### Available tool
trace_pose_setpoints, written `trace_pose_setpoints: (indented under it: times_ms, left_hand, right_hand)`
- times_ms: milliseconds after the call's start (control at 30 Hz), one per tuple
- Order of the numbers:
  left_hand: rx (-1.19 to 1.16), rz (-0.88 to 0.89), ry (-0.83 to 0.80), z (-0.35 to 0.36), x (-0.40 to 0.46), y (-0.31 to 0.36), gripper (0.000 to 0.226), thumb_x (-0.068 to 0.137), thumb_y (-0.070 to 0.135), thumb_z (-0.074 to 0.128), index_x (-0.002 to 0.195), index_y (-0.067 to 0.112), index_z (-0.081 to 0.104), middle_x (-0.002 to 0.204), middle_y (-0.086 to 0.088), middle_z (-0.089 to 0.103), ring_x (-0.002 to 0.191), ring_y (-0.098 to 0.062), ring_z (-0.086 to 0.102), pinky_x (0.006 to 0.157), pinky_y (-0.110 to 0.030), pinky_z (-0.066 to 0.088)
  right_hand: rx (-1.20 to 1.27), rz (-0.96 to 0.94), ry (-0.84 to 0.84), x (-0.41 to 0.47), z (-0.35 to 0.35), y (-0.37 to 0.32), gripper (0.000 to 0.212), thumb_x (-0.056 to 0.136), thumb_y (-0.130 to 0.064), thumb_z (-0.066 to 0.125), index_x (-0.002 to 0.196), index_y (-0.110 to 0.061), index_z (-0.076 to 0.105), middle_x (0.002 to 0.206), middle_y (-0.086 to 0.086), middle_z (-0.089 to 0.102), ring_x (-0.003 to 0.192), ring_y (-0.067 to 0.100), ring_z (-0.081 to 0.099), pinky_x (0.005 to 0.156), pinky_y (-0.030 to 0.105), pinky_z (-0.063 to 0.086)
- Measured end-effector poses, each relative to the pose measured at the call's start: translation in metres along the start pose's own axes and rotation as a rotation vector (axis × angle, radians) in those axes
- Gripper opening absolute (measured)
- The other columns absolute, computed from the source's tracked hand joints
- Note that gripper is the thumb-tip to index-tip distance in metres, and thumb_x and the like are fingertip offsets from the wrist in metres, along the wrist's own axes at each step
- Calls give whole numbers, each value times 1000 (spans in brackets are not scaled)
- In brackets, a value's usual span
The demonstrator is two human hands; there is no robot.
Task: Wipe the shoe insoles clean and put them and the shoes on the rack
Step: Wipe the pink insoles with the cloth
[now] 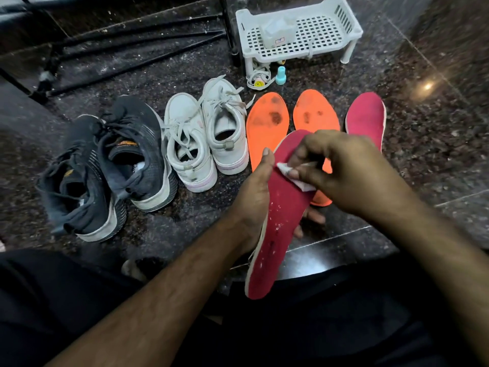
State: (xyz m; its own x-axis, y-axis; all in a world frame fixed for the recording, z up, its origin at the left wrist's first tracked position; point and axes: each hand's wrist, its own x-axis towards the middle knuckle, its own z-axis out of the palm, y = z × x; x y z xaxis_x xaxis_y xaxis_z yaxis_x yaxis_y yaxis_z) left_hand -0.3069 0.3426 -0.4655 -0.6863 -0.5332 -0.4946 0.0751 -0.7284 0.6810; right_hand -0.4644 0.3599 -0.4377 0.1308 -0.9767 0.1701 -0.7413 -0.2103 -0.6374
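Note:
My left hand (255,197) holds a dark pink insole (275,234) from beneath, thumb along its left edge; white specks dot its surface. My right hand (341,170) pinches a small white wipe (293,176) against the insole's upper half. On the floor behind lie two orange insoles (267,123) (316,115) with dark stains and a second pink insole (366,115). A pair of white sneakers (206,136) and a pair of black sneakers (105,165) stand to the left. The white plastic rack (299,33) stands at the back.
A pack of wipes (277,31) sits on the rack. Beneath it lie white laces (258,75) and a small teal bottle (280,75). Black tripod legs (127,46) spread across the dark granite floor at the upper left. My dark trousers fill the bottom.

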Motion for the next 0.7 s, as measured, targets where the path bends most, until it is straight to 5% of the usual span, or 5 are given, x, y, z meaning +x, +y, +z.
trace_pose_setpoints:
  times_ms: [67, 200, 400, 533, 700]
  left_hand:
    - [-2, -3, 24, 3, -2, 1, 80, 99, 68, 8, 104, 10, 62, 72, -17, 72, 47, -25, 67, 38, -26, 47]
    - [-15, 13, 84, 8, -7, 1, 83, 100, 67, 12, 124, 3, 59, 78, -21, 68, 43, -24, 65, 38, -27, 46]
    - [-77, 21, 95, 12, -4, -3, 82, 99, 68, 11, 99, 14, 72, 69, -12, 69, 43, -22, 64, 37, -29, 48]
    - [-17, -2, 67, 18, -9, -2, 85, 99, 67, 9, 134, 2, 52, 90, -26, 62, 44, -23, 67, 36, -28, 47]
    - [-66, 7, 86, 10, -7, 2, 77, 100, 66, 12, 101, 9, 64, 63, -13, 69, 38, -22, 62, 34, -28, 47]
  right_hand:
    - [-78, 2, 9, -1, 10, 5, 17, 84, -26, 76, 81, -30, 60, 80, -13, 58, 80, 11, 53, 70, 29, 39]
    - [-146, 115, 209, 9, 1, 12, 6, 90, -30, 66, 88, -25, 67, 80, -5, 61, 80, 19, 59, 71, 33, 43]
    - [-127, 130, 139, -2, 23, -9, 16, 91, -34, 60, 85, -20, 64, 71, -5, 67, 72, 18, 64, 67, 38, 51]
    - [-84, 252, 263, 8, 2, 8, 11, 89, -31, 62, 87, -22, 68, 70, -5, 68, 70, 17, 65, 70, 37, 52]
    - [-40, 124, 83, -4, 23, -14, 4, 87, -20, 66, 83, -19, 69, 75, -5, 68, 73, 17, 63, 70, 36, 51]
